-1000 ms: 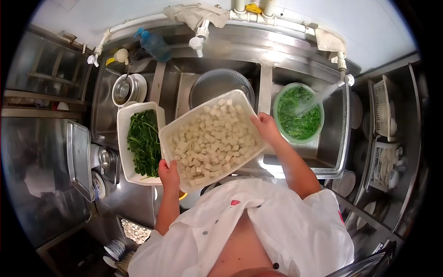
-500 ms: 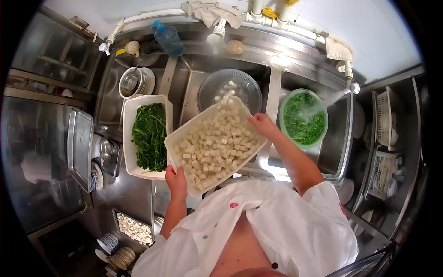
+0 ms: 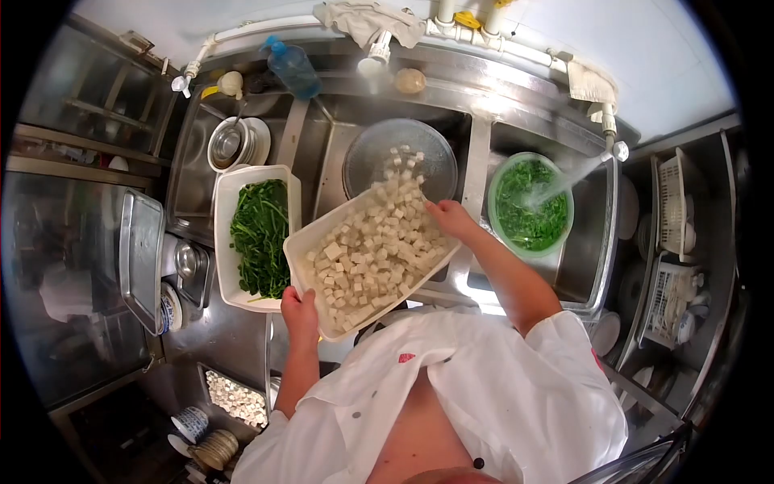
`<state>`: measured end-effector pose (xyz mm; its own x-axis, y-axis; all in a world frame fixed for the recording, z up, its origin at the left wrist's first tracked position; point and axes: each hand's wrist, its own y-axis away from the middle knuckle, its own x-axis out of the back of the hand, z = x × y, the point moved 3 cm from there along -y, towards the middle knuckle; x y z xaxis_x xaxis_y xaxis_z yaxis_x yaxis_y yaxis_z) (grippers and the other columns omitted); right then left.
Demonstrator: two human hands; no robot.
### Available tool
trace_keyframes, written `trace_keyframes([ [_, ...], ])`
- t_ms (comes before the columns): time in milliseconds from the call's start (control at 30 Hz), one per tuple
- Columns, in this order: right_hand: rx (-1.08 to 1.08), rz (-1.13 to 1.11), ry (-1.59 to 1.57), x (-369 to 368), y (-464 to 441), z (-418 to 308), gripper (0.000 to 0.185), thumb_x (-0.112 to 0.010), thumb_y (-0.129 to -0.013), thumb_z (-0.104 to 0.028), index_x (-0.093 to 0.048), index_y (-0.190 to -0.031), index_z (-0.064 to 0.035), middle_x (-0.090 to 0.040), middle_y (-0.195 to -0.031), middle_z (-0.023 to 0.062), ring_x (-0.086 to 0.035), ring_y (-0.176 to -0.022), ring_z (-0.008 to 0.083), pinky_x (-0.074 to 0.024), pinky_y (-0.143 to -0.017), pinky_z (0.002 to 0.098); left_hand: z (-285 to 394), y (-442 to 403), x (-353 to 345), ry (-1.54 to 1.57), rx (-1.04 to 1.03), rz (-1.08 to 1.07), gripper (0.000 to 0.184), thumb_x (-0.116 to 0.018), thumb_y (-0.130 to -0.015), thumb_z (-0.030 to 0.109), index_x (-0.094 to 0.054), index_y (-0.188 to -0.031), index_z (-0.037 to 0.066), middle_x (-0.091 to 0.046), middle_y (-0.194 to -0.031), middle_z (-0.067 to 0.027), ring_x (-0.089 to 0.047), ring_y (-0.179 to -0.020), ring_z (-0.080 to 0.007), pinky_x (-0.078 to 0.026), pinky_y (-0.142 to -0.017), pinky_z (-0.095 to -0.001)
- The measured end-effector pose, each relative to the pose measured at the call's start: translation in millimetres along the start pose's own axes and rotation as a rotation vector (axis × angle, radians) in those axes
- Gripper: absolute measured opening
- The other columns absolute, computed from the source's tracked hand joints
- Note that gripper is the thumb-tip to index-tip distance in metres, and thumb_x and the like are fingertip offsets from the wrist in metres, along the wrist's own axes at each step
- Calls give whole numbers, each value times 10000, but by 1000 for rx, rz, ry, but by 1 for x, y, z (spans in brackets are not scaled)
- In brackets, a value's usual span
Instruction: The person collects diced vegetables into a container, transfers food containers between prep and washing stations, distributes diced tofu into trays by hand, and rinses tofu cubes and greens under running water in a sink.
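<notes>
Tilted over the middle sink is a white plastic tub (image 3: 299,260) full of white tofu cubes (image 3: 375,262) in cloudy liquid. My left hand (image 3: 301,316) grips its near left corner, and my right hand (image 3: 454,222) holds its right end. Cubes pour with the liquid over the far edge into a round colander (image 3: 359,155) in the sink. Left of my tub stands another white tub (image 3: 231,278) holding leafy greens (image 3: 262,238). In the right sink, chopped greens (image 3: 528,210) soak in a pale green bowl (image 3: 493,211).
Water runs from the right tap (image 3: 619,151) into the bowl. Stacked bowls (image 3: 227,147) sit in the left sink. A blue bottle (image 3: 292,71) stands on the back ledge. Lower left is a tray of white cubes (image 3: 235,398); crockery racks (image 3: 671,298) stand at right.
The tub has tipped further, its far edge dipping toward the colander. More cubes and liquid are spilling out. Both hands have shifted slightly left.
</notes>
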<state>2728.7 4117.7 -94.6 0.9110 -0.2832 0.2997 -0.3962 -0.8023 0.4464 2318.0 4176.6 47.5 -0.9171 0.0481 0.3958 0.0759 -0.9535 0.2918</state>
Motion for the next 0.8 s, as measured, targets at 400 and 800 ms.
trace_keyframes([
  [400, -99, -48, 24, -13, -40, 36, 489, -567, -948, -378, -691, -1097, 71, -723, -1028, 206, -683, -967, 290, -510, -857, 395, 42, -22, -8, 63, 37, -111, 126, -663, -868, 78, -542, -867, 43, -587, -823, -20, -518, -710, -101, -454, -658, -280],
  [800, -12, -104, 212, -13, -61, 20, 519, -473, -978, -374, -707, -981, 90, -679, -1057, 304, -634, -1027, 478, -494, -942, 494, 118, -56, -35, 62, 72, -232, 139, -655, -913, 139, -558, -854, 59, -577, -766, 2, -504, -622, -67, -411, -543, -239],
])
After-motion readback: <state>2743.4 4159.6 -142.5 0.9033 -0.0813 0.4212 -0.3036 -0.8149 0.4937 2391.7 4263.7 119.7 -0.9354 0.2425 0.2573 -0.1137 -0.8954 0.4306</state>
